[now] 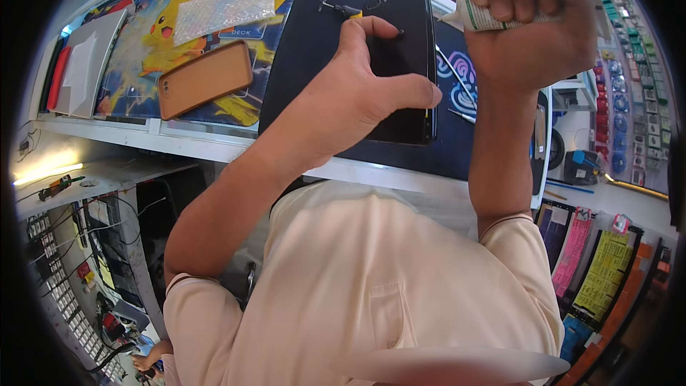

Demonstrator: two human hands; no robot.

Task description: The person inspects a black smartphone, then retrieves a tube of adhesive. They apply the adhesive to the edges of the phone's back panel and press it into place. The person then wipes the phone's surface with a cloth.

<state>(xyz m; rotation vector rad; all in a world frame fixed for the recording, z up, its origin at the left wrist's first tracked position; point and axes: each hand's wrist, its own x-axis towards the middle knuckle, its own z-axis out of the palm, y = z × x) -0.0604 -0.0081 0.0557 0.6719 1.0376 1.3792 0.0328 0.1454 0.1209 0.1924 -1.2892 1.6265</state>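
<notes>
My left hand [364, 89] rests on a black phone [407, 36] that lies on a dark work mat [300, 50]; the thumb presses its right edge and the index finger touches its upper face. My right hand [529, 18] is raised above the counter, fist closed around a small white glue tube [480, 18] whose nozzle points left toward the phone. A pair of black tweezers [339, 8] lies on the mat above the phone.
An orange-brown phone case [205, 78] and a piece of bubble wrap [225, 8] lie on a colourful cartoon mat [136, 57] at left. Thin metal tools [457, 78] sit right of the phone. Packaged accessories [593, 264] hang at lower right; a shelf with cables at lower left.
</notes>
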